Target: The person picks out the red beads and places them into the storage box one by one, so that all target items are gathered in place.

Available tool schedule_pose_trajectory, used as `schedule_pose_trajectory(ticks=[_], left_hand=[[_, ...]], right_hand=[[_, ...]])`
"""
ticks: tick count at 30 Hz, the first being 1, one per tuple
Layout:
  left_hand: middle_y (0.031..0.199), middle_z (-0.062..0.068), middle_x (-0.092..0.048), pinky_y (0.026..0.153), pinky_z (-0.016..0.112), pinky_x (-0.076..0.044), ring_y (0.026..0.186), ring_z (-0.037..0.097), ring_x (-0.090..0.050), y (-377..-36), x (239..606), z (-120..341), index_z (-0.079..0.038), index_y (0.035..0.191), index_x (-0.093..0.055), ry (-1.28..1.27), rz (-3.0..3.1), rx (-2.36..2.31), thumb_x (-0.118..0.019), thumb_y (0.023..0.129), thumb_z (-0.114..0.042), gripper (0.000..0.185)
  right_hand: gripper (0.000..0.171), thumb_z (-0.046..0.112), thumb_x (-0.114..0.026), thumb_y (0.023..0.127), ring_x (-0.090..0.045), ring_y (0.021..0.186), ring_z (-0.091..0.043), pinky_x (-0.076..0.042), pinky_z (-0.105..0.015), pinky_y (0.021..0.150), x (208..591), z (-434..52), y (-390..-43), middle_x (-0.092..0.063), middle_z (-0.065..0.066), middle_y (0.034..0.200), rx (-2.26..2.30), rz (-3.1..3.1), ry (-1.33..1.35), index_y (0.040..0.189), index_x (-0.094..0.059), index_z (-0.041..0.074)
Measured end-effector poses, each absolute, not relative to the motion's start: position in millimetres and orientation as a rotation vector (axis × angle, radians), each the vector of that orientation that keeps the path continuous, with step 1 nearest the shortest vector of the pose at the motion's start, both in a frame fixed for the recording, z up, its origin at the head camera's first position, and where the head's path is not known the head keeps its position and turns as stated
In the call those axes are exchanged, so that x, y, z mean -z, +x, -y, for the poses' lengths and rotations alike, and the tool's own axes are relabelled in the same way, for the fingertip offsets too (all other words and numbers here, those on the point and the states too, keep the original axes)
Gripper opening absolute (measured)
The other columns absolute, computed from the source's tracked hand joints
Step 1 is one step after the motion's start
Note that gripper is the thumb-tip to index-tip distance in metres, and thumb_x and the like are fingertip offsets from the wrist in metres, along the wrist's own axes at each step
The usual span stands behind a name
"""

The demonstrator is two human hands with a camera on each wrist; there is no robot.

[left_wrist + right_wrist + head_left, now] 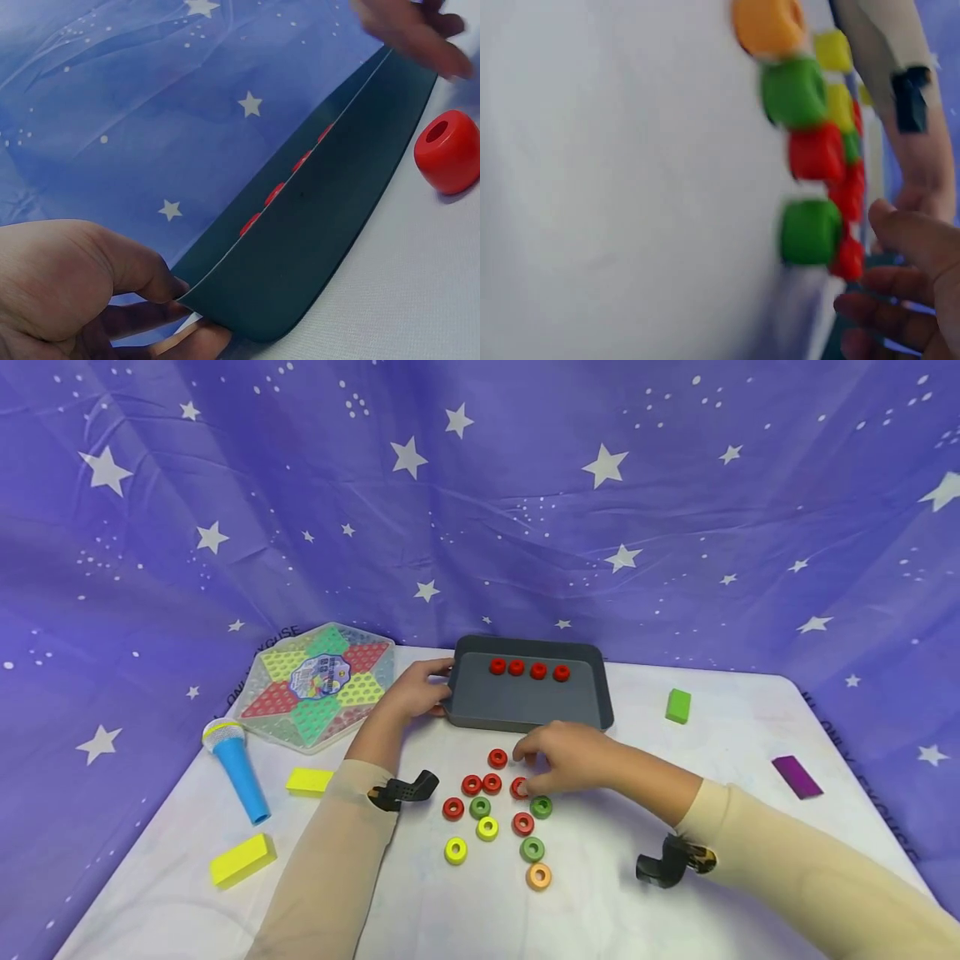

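Note:
My left hand (417, 691) holds a dark grey tray (480, 697) by its left end; in the left wrist view the thumb and fingers pinch the tray's rim (247, 281). Several red rings (538, 671) stand in a row inside, along the tray's far side. Over the loose rings in front of the tray, my right hand (566, 758) reaches with thumb and fingers apart. Its fingertips overlap a red ring (519, 788) in the head view, close to another red ring (497, 758) and a green ring (541, 807). The right wrist view is blurred and shows nothing between the fingers.
More red, green and yellow rings (456, 851) and an orange ring (538, 877) lie nearer. To the left are a Chinese checkers board (273, 697), a blue toy microphone (242, 777) and yellow blocks (243, 860). At right lie a green block (678, 706) and a purple block (797, 777).

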State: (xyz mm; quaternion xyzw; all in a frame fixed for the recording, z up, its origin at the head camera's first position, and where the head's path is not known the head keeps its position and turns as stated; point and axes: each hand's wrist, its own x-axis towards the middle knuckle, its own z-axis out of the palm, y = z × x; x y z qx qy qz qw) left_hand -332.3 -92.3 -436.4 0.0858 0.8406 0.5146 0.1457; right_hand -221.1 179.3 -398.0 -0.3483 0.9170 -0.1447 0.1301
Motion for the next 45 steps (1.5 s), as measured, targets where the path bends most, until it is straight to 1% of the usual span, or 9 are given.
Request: schedule_pose_trajectory(ticks=[3,11,16,22,33,38,39,41,45], left_hand=[[0.144,0.017,-0.055,0.067,0.034,-0.063,0.091,0.027,-0.067,-333,437,93,-0.012,0.154,-0.045,0.244,-2.416,-1.487,-0.057,0.088,0.003,0.068],[0.143,0.016,-0.054,0.067,0.034,-0.062,0.095,0.029,-0.066,-333,437,92,-0.012,0.154,-0.045,0.235,-2.422,-1.512,-0.056,0.088,0.001,0.068],[0.143,0.017,-0.054,0.068,0.034,-0.062,0.095,0.029,-0.066,-332,435,92,-0.012,0.154,-0.045,0.229,-2.42,-1.509,-0.056,0.088,0.001,0.067],[0.145,0.016,-0.053,0.068,0.034,-0.062,0.096,0.028,-0.067,-331,434,92,-0.011,0.154,-0.044,0.22,-2.407,-1.503,-0.056,0.088,0.001,0.068],[0.146,0.018,-0.052,0.069,0.034,-0.062,0.097,0.03,-0.067,-330,433,93,-0.011,0.155,-0.043,0.222,-2.4,-1.506,-0.056,0.089,0.001,0.068],[0.145,0.017,-0.053,0.068,0.034,-0.062,0.094,0.029,-0.066,-330,434,95,-0.012,0.154,-0.045,0.215,-2.409,-1.495,-0.056,0.089,0.001,0.067],[0.145,0.017,-0.053,0.068,0.034,-0.062,0.094,0.028,-0.066,-330,434,95,-0.012,0.154,-0.045,0.215,-2.408,-1.495,-0.056,0.089,0.001,0.067],[0.145,0.017,-0.053,0.068,0.034,-0.062,0.093,0.028,-0.066,-331,434,95,-0.012,0.154,-0.045,0.22,-2.402,-1.497,-0.056,0.089,0.001,0.067],[0.146,0.018,-0.052,0.068,0.034,-0.062,0.093,0.028,-0.066,-333,436,95,-0.012,0.154,-0.044,0.227,-2.388,-1.497,-0.056,0.09,0.0,0.067]], right_hand=[[0.04,0.044,-0.08,0.082,-0.058,0.086,-0.008,-0.053,-0.033,0.08,408,-175,-211,-0.069,0.012,0.095,0.392,-2.698,-0.999,0.114,-0.076,0.02],[0.027,0.035,-0.083,0.081,-0.057,0.083,-0.005,-0.053,-0.031,0.078,416,-171,-206,-0.07,0.014,0.095,0.415,-2.738,-1.003,0.106,-0.077,0.025],[0.028,0.031,-0.082,0.082,-0.06,0.087,-0.009,-0.053,-0.033,0.08,410,-182,-203,-0.069,0.015,0.097,0.495,-2.8,-0.967,0.108,-0.077,0.023],[0.025,0.026,-0.079,0.083,-0.058,0.081,-0.013,-0.05,-0.031,0.073,396,-208,-208,-0.067,0.014,0.093,0.538,-2.869,-0.947,0.108,-0.077,0.021],[0.03,0.02,-0.078,0.086,-0.063,0.087,-0.022,-0.054,-0.036,0.077,365,-237,-256,-0.068,0.004,0.105,0.519,-2.918,-0.903,0.117,-0.076,0.019],[0.031,0.013,-0.076,0.087,-0.061,0.086,-0.027,-0.053,-0.036,0.074,351,-232,-288,-0.069,-0.002,0.107,0.536,-2.921,-0.95,0.118,-0.075,0.015],[0.031,0.012,-0.076,0.087,-0.063,0.092,-0.029,-0.052,-0.035,0.073,348,-230,-294,-0.07,-0.003,0.107,0.531,-2.929,-0.958,0.118,-0.075,0.014],[0.03,0.01,-0.075,0.086,-0.062,0.087,-0.03,-0.05,-0.035,0.07,343,-225,-307,-0.07,-0.004,0.106,0.508,-2.935,-0.967,0.116,-0.076,0.013],[0.03,0.011,-0.076,0.084,-0.063,0.094,-0.028,-0.053,-0.038,0.076,336,-212,-332,-0.071,-0.006,0.106,0.443,-2.941,-0.98,0.114,-0.077,0.012]])
